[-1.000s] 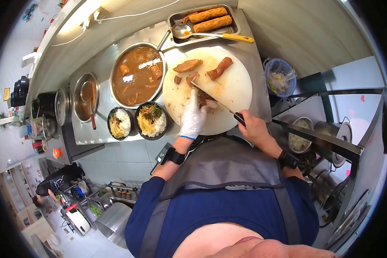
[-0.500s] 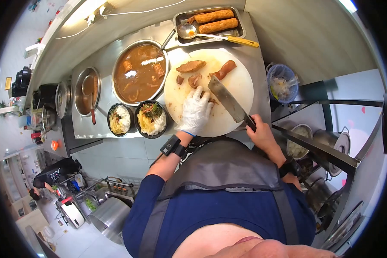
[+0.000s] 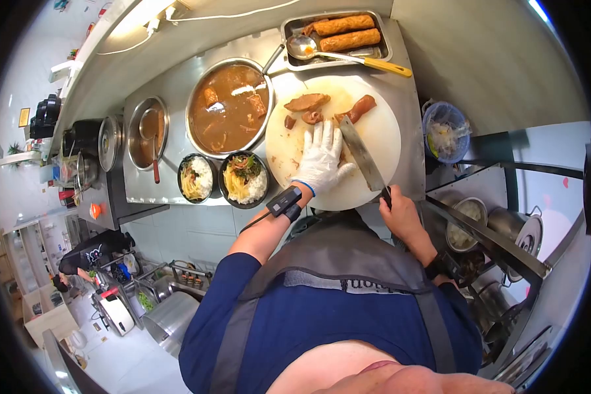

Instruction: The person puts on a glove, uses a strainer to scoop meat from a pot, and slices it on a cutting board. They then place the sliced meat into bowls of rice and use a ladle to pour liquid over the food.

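My left hand [image 3: 320, 159], in a clear plastic glove, lies with its fingers spread on the round white cutting board [image 3: 381, 144]. Its fingertips are close to a small piece of meat [image 3: 312, 117]. In my right hand [image 3: 400, 213] is the black handle of a cleaver [image 3: 362, 154], whose blade points up and left across the board, its tip near a curved reddish meat piece [image 3: 360, 108]. A longer brown piece [image 3: 307, 102] and a small dark chunk [image 3: 289, 122] lie at the board's upper left.
Left of the board stand a pot of brown stew [image 3: 233, 108], a smaller pan [image 3: 138, 134] and two black bowls [image 3: 246, 178] [image 3: 196, 178] with rice and vegetables. Behind is a tray [image 3: 287, 26] with rolls and a yellow-handled ladle [image 3: 387, 67]. A blue bin [image 3: 446, 131] stands right.
My left hand has flattened and its fingers have spread. The cleaver is still in my right hand, its blade slightly farther from the small meat piece. The whole view has shifted a little.
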`<state>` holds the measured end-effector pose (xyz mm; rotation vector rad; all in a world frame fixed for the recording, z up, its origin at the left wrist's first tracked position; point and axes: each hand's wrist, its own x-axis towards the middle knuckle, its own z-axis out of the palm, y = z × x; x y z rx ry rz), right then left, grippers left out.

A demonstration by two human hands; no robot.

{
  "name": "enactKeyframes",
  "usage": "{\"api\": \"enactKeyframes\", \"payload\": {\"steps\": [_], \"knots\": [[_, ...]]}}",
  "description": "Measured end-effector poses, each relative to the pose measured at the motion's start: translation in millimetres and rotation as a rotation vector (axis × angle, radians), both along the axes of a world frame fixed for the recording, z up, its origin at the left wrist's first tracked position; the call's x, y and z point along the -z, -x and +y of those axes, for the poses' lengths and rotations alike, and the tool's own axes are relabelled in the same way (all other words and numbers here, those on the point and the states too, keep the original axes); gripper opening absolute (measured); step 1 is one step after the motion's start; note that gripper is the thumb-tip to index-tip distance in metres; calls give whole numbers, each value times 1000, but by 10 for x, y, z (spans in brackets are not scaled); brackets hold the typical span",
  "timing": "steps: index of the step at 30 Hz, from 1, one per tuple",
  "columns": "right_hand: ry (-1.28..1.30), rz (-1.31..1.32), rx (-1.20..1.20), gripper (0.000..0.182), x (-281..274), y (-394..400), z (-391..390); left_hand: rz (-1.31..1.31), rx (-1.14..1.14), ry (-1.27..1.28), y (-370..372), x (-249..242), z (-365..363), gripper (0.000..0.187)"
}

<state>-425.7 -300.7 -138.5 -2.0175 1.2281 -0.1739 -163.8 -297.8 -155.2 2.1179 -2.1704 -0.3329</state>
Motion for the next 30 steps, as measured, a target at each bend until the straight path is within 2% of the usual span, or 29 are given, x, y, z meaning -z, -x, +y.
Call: {"api": "enactKeyframes", "payload": {"steps": [5, 6, 7, 9, 10, 11, 13, 15, 16, 17, 18, 21, 23, 26, 30], "knots": [[33, -138, 33, 22, -124, -132, 30, 93, 10, -22, -93, -269, 136, 88], [54, -149, 37, 22, -206, -175, 76, 62, -41, 111, -87, -310, 252, 84], [60, -155, 41, 22, -254, -198, 165, 77, -37, 105, -112, -391, 378, 84], [78, -102, 35, 24, -266, -274, 201, 30, -206, 64, -193, -549, 590, 75], [75, -73, 14, 25, -305, -334, 187, 30, -236, 198, -205, -503, 676, 53], [77, -45, -10, 25, -345, -382, 200, 43, -239, 202, -234, -405, 748, 53], [122, -65, 1, 26, -410, -505, 262, 108, -194, 98, -314, -245, 768, 34], [148, -87, 13, 28, -343, -567, 293, 128, -202, 175, -293, -150, 740, 27], [115, 24, -29, 28, -256, -619, 277, 139, -203, 243, -284, -121, 739, 22], [84, 137, -68, 29, -207, -634, 277, 148, -202, 248, -285, -81, 761, 22], [90, 143, -64, 29, -189, -618, 304, 142, -206, 250, -291, -43, 783, 21], [116, 117, -72, 30, -338, -679, 301, 145, -224, 285, -310, -56, 744, 19], [146, 9, -45, 30, -401, -696, 350, 155, -231, 297, -314, -39, 754, 19], [84, 148, -81, 31, -205, -781, 331, 143, -225, 366, -299, 0, 822, 18], [97, 85, -36, 30, -334, -829, 344, 134, -208, 318, -370, -66, 806, 17]]}}
